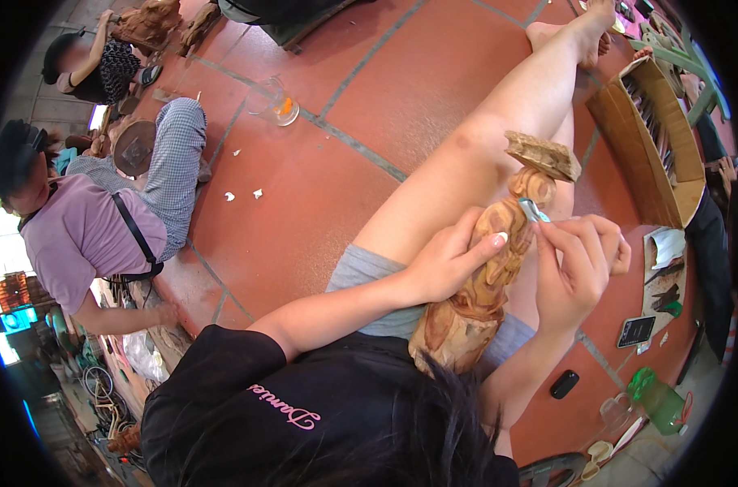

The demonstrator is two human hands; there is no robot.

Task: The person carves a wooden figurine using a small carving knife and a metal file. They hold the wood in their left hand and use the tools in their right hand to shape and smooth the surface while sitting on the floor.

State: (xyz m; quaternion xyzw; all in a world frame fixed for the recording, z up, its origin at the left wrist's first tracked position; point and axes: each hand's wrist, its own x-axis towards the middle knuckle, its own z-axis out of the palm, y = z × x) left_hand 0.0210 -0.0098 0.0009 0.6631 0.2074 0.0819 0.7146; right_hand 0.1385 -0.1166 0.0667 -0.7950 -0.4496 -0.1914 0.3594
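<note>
Across your lap, a little right of the picture's centre, lay the wooden carving [489,272], a tall pale-brown figure whose thick base sat near your waist and whose flat slab top pointed toward one o'clock. It rested against your bare right leg [499,130], which stretched away over the red tiled floor [304,187] toward one o'clock.

Your left hand [446,264] came in from eight o'clock and was clasped around the middle of the carving, fingers curled on its left flank and the thumb pressed flat along its front. Your right hand [576,268] sat at three o'clock of the carving, its fingers pinched tight on a small metal tool [534,211] whose bright tip touched the wood just below the rounded knob near the top.

Out at two o'clock stood an open cardboard box [657,154] with a row of long tools inside. At four o'clock, on the floor, lay a phone [635,330], a small black object [564,384] nearer you, and a green plastic bottle [657,402] beyond it toward five o'clock.

At nine o'clock another person in a lilac shirt [81,231] and checked trousers sat on the floor, well apart from you. A second person in a dark patterned top [101,69] worked at eleven o'clock. A glass [281,105] stood on the tiles at about eleven o'clock, between them and your leg, with a few white chips [243,195] scattered below it.
</note>
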